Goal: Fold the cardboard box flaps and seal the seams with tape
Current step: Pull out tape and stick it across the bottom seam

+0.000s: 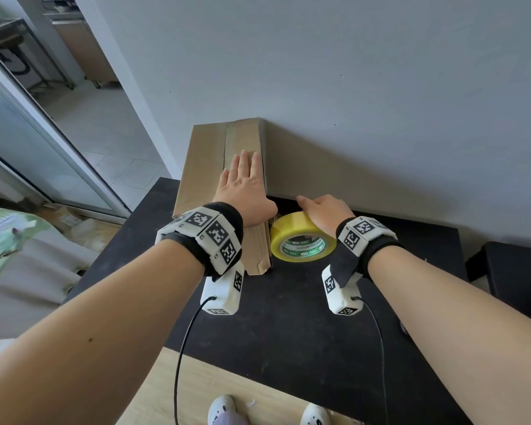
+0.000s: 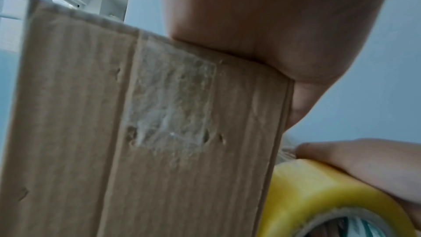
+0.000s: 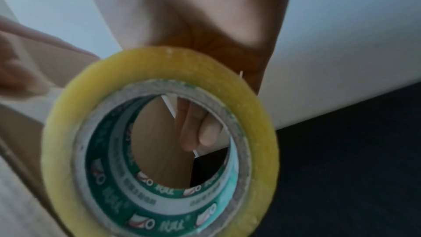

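A long brown cardboard box (image 1: 206, 161) lies on the black table (image 1: 288, 317) against the wall, with a strip of clear tape along its top seam (image 1: 236, 139). My left hand (image 1: 242, 185) lies flat on the box top, fingers straight, thumb over the right edge. The wrist view shows the box's near end (image 2: 159, 132) with a wrinkled tape patch (image 2: 173, 96) under my left palm (image 2: 273, 33). My right hand (image 1: 322, 210) grips a yellow tape roll (image 1: 301, 237) standing beside the box's right side. In the right wrist view the roll (image 3: 159, 141) fills the frame, a fingertip (image 3: 198, 127) showing through its core.
A white wall (image 1: 350, 87) stands right behind the box. A glass sliding door (image 1: 28, 133) and tiled floor lie to the left. A dark stool (image 1: 515, 271) sits at the right. Wrist-camera cables (image 1: 181, 357) hang over the table's front edge; wooden floor is below.
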Demonstrator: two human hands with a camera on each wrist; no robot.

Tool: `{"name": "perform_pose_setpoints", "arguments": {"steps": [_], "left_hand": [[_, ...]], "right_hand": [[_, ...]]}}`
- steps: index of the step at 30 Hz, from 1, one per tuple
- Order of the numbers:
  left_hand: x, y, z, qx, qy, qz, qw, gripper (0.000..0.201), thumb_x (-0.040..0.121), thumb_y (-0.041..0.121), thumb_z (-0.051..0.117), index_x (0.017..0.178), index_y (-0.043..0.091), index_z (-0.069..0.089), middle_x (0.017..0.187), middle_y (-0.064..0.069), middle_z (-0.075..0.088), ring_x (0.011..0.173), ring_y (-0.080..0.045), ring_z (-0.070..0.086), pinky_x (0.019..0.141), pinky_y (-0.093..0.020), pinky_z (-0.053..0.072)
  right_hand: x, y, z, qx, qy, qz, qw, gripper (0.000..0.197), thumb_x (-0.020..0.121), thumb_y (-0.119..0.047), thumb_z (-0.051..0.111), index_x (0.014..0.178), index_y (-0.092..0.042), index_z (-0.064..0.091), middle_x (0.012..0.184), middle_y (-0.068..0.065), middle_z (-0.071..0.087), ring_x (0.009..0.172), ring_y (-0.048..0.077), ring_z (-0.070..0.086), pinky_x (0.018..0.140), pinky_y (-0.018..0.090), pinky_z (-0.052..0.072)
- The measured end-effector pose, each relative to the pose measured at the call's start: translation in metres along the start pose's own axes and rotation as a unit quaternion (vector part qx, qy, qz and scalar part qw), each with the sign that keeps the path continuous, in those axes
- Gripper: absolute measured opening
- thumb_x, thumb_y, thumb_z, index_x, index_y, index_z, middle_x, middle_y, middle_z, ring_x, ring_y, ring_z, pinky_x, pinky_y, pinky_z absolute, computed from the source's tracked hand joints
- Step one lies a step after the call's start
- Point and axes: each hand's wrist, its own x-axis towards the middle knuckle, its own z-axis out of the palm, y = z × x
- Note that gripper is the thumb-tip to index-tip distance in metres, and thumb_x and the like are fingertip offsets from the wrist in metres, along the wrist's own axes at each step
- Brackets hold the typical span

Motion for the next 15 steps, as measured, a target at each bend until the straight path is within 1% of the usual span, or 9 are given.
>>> {"name": "perform_pose_setpoints", "arguments": {"steps": [2,3,5,6,7,10,11,13,15], "left_hand": [[0.0,0.001,0.0,0.0,0.001,-0.003,1.0,0.095,0.083,0.027,0.052,0.149,0.015,-0.013,0.157,-0.007,-0.017,0.145,-0.02,-0.017,0.117,-0.036,-0.006],[0.0,0.001,0.0,-0.002,0.001,-0.004,1.0,0.093,0.083,0.027,0.051,0.149,0.014,-0.013,0.157,-0.007,-0.017,0.145,-0.02,-0.017,0.117,-0.036,-0.006],[0.0,0.0,0.0,-0.009,0.001,-0.002,1.0,0.092,0.083,0.025,0.05,0.149,0.014,-0.013,0.158,-0.007,-0.017,0.145,-0.02,-0.017,0.117,-0.036,-0.005],[0.0,0.001,0.001,-0.013,0.003,-0.001,1.0,0.092,0.082,0.025,0.049,0.149,0.015,-0.012,0.158,-0.006,-0.017,0.145,-0.02,-0.017,0.116,-0.036,-0.006],[0.0,0.0,0.001,-0.017,0.004,0.0,1.0,0.09,0.082,0.024,0.048,0.15,0.015,-0.012,0.158,-0.006,-0.017,0.145,-0.02,-0.017,0.117,-0.036,-0.006],[0.001,-0.001,0.002,-0.02,0.006,0.002,1.0,0.087,0.083,0.022,0.045,0.15,0.015,-0.011,0.158,-0.006,-0.017,0.145,-0.019,-0.017,0.117,-0.036,-0.006],[0.001,-0.001,0.002,-0.019,0.007,0.002,1.0,0.087,0.084,0.023,0.044,0.15,0.015,-0.011,0.158,-0.006,-0.017,0.145,-0.019,-0.017,0.117,-0.036,-0.006],[0.001,-0.002,0.002,-0.018,0.009,0.003,1.0,0.084,0.086,0.024,0.043,0.15,0.016,-0.011,0.158,-0.005,-0.016,0.145,-0.019,-0.017,0.116,-0.036,-0.006],[0.001,-0.003,0.002,-0.02,0.009,0.004,1.0,0.08,0.088,0.026,0.04,0.15,0.016,-0.01,0.158,-0.005,-0.016,0.145,-0.019,-0.016,0.116,-0.036,-0.006]], "right_hand": [[-0.004,0.002,-0.004,0.011,-0.006,0.001,1.0,0.057,0.096,-0.055,0.033,0.063,-0.014,0.055,0.067,0.005,0.056,0.073,0.026,0.058,0.07,0.03,0.04],[-0.006,0.002,-0.005,0.009,-0.012,-0.001,1.0,0.06,0.096,-0.056,0.033,0.067,-0.011,0.06,0.07,0.007,0.059,0.075,0.026,0.059,0.071,0.031,0.041],[-0.009,0.004,-0.007,0.0,-0.021,-0.006,1.0,0.066,0.095,-0.059,0.032,0.087,-0.006,0.07,0.081,0.011,0.065,0.08,0.027,0.061,0.073,0.031,0.043],[-0.011,0.005,-0.008,-0.003,-0.024,-0.009,1.0,0.068,0.094,-0.061,0.032,0.095,-0.005,0.071,0.086,0.013,0.067,0.083,0.028,0.063,0.075,0.032,0.044],[-0.012,0.005,-0.009,-0.004,-0.028,-0.014,0.999,0.069,0.092,-0.063,0.033,0.1,-0.006,0.071,0.09,0.014,0.069,0.087,0.028,0.064,0.076,0.032,0.045],[-0.016,0.008,-0.011,0.001,-0.045,-0.024,0.999,0.061,0.087,-0.069,0.039,0.099,-0.016,0.067,0.093,0.007,0.067,0.092,0.026,0.063,0.078,0.032,0.048],[-0.017,0.01,-0.013,0.001,-0.051,-0.027,0.998,0.059,0.084,-0.07,0.042,0.102,-0.018,0.065,0.096,0.005,0.066,0.095,0.025,0.062,0.08,0.032,0.049],[-0.02,0.013,-0.016,-0.015,-0.072,-0.034,0.997,0.066,0.08,-0.071,0.048,0.116,-0.017,0.061,0.108,0.004,0.064,0.102,0.024,0.061,0.087,0.035,0.05],[-0.024,0.015,-0.02,-0.037,-0.106,-0.048,0.993,0.068,0.076,-0.066,0.059,0.125,-0.018,0.055,0.117,0.003,0.062,0.108,0.023,0.059,0.094,0.036,0.048]]}}
